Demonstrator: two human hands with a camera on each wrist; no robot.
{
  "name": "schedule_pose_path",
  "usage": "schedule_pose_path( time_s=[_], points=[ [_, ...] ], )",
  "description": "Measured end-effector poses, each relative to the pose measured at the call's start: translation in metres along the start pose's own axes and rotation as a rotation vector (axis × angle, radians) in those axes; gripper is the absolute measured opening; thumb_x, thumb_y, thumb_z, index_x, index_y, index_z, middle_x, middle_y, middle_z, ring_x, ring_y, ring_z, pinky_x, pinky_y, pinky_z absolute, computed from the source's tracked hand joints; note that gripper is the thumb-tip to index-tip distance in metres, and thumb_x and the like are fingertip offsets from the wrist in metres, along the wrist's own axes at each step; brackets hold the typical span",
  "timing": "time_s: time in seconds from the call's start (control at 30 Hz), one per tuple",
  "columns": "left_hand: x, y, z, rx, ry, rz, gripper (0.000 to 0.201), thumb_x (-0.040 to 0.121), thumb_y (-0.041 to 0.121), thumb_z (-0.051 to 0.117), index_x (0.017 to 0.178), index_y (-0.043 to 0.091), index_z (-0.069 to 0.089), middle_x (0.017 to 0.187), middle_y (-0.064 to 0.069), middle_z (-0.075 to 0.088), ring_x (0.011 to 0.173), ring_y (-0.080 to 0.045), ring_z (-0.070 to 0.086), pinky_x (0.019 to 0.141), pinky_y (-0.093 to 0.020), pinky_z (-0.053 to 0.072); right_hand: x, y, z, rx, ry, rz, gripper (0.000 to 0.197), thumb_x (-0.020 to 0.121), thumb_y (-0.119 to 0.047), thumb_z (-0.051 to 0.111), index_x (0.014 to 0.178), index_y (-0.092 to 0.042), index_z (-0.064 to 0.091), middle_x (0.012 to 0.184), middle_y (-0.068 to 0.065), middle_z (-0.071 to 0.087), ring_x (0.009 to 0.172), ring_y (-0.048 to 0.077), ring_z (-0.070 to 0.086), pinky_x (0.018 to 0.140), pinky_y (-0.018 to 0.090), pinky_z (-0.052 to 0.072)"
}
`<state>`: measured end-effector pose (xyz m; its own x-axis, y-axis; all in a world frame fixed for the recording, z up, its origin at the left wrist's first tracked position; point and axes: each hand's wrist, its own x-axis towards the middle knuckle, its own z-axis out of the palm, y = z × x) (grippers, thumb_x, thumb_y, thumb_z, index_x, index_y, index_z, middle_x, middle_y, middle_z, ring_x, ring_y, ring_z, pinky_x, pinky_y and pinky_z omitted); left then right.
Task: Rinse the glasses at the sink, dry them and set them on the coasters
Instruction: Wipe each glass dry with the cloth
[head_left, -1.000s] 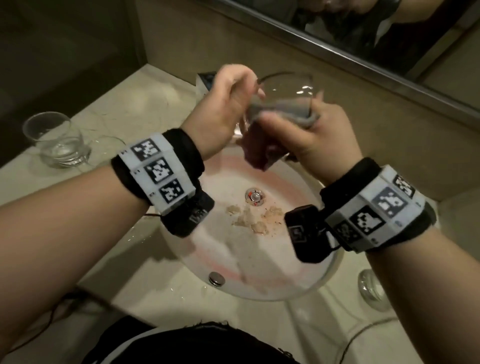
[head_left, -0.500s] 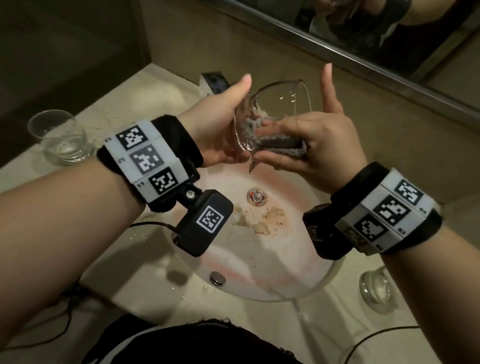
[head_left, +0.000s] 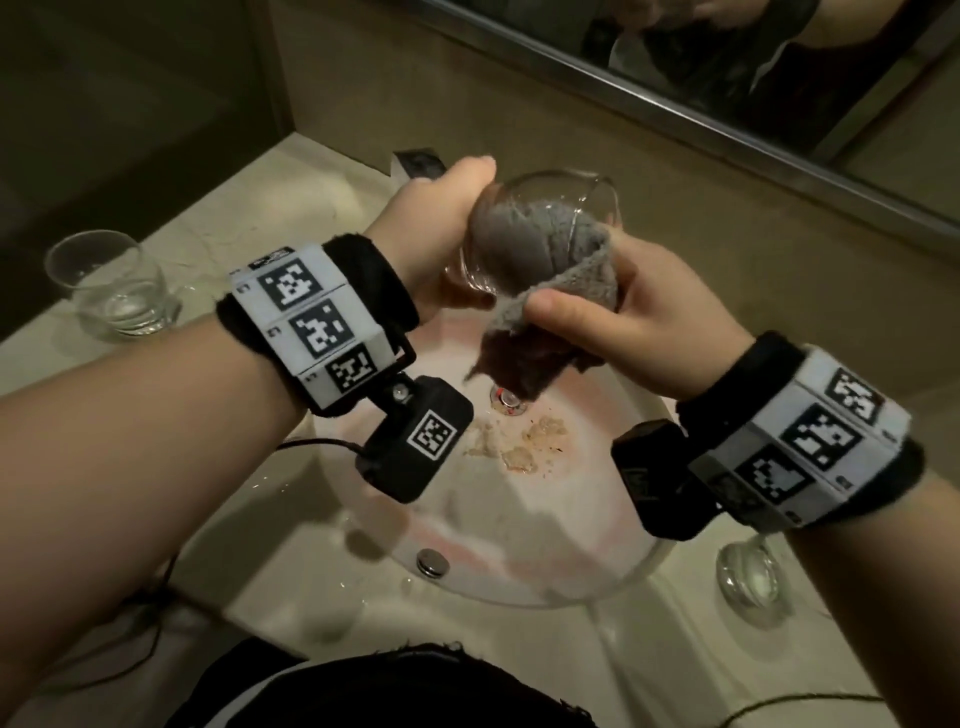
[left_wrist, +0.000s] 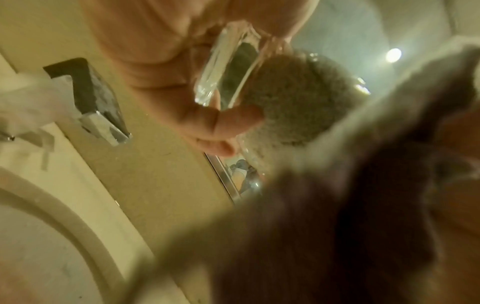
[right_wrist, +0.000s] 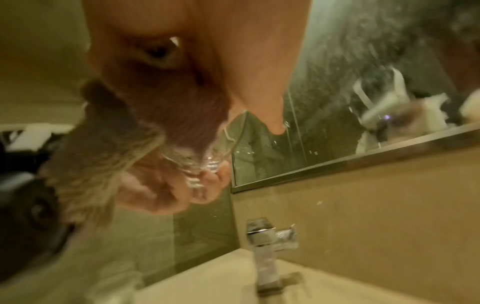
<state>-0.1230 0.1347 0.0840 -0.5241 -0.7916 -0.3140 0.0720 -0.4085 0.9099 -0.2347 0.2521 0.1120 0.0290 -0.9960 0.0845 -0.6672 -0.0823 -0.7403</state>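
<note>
- Beige stone counter (head_left: 171, 525) is surrounding a round glass sink (head_left: 540, 545) at frame centre.
- Left hand (head_left: 436, 228) is gripping the tilted glass (head_left: 550, 218) by its base, above the sink.
- Right hand (head_left: 644, 322) is pinching a grey cloth (head_left: 524, 244), stuffed into that glass.
- Second glass (head_left: 111, 286) is standing upright at left; a third glass (head_left: 753, 577) is sitting at lower right.

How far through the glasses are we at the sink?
In hand: left hand grips a glass over the basin; right hand works a grey cloth inside it. Two other glasses stand on the counter. No coasters visible, so placing remains.
</note>
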Motion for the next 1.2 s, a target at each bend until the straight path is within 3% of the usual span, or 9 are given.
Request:
schedule_pose_path(
  time_s=[0.1,0.2,0.3,0.43,0.57,0.7,0.87,1.03,1.2],
  points=[
    [0.004,-0.003,-0.002,-0.025,-0.119,-0.090,0.026,0.085,0.036,0.051,0.092,0.011,0.055,0.087,-0.013,0.058,0.090,-0.032,0.057,0.087,-0.046,0.047,0.001,-0.003,-0.003,-0.101,-0.026,-0.083,0.028,0.077,-0.056,0.050,0.099,-0.041,0.056,0.094,-0.032,0.063,0.101,-0.011,0.057,0.114,0.060,0.009],
    [0.003,-0.005,-0.003,-0.058,-0.209,-0.193,0.025,0.085,0.030,0.045,0.097,0.010,0.051,0.093,-0.016,0.053,0.085,-0.030,0.056,0.081,-0.041,0.049,0.004,-0.004,-0.010,-0.436,-0.080,-0.218,0.046,0.086,-0.056,0.038,0.110,-0.026,0.063,0.096,-0.010,0.071,0.106,0.004,0.061,0.112,0.048,-0.021],
    [0.004,-0.006,-0.005,-0.079,-0.278,-0.233,0.026,0.087,0.026,0.037,0.103,0.010,0.048,0.095,-0.017,0.051,0.079,-0.030,0.056,0.068,-0.036,0.050,0.008,-0.010,-0.013,-0.718,-0.097,-0.230,0.058,0.086,-0.060,0.025,0.122,-0.029,0.059,0.098,-0.007,0.072,0.113,0.006,0.059,0.108,0.043,-0.027],
    [0.011,0.003,-0.007,-0.061,-0.307,-0.216,0.017,0.082,0.025,0.041,0.086,0.009,0.047,0.084,-0.014,0.044,0.071,-0.027,0.050,0.060,-0.033,0.046,0.011,-0.020,-0.014,-0.808,-0.039,-0.204,0.066,0.084,-0.067,0.022,0.101,-0.025,0.070,0.065,-0.007,0.065,0.086,0.009,0.065,0.115,0.035,-0.014],
    [0.017,0.008,-0.004,-0.070,-0.213,-0.214,0.015,0.082,0.024,0.045,0.072,0.013,0.046,0.076,-0.010,0.046,0.069,-0.025,0.049,0.063,-0.032,0.042,0.013,-0.021,-0.019,-0.449,-0.013,-0.178,0.036,0.087,-0.055,0.049,0.104,-0.029,0.066,0.091,-0.005,0.072,0.111,0.006,0.045,0.107,0.011,-0.013],
    [0.009,0.012,-0.004,-0.066,-0.316,-0.202,0.015,0.085,0.024,0.036,0.078,0.012,0.044,0.080,-0.012,0.041,0.070,-0.026,0.048,0.061,-0.028,0.042,0.013,-0.015,-0.007,-0.401,0.037,-0.237,0.033,0.091,-0.047,0.040,0.109,-0.031,0.061,0.092,-0.011,0.070,0.105,0.003,0.060,0.111,0.041,-0.022],
    [0.011,0.028,-0.008,0.083,-0.293,-0.200,0.013,0.083,0.019,0.040,0.076,0.009,0.045,0.078,-0.013,0.044,0.072,-0.027,0.052,0.057,-0.029,0.048,0.014,-0.017,-0.006,-0.765,0.061,-0.231,0.059,0.089,-0.059,0.023,0.117,-0.028,0.064,0.086,-0.008,0.071,0.107,0.008,0.062,0.107,0.039,-0.026],
    [0.010,0.026,-0.006,0.154,-0.304,-0.240,0.031,0.085,0.034,0.046,0.088,0.005,0.055,0.090,-0.019,0.050,0.085,-0.033,0.050,0.075,-0.041,0.042,0.012,-0.020,-0.010,-0.711,0.047,-0.242,0.059,0.081,-0.065,0.029,0.096,-0.027,0.072,0.082,-0.007,0.066,0.094,0.009,0.056,0.111,0.033,0.006],
    [0.001,0.033,0.001,0.012,-0.402,-0.228,0.028,0.093,0.021,0.031,0.084,0.003,0.050,0.078,-0.016,0.049,0.065,-0.028,0.055,0.057,-0.026,0.049,0.014,-0.014,-0.007,-0.347,0.262,-0.133,0.024,0.076,-0.061,0.048,0.093,-0.044,0.050,0.086,-0.030,0.052,0.088,-0.010,0.046,0.106,0.041,0.022]
  ],
)
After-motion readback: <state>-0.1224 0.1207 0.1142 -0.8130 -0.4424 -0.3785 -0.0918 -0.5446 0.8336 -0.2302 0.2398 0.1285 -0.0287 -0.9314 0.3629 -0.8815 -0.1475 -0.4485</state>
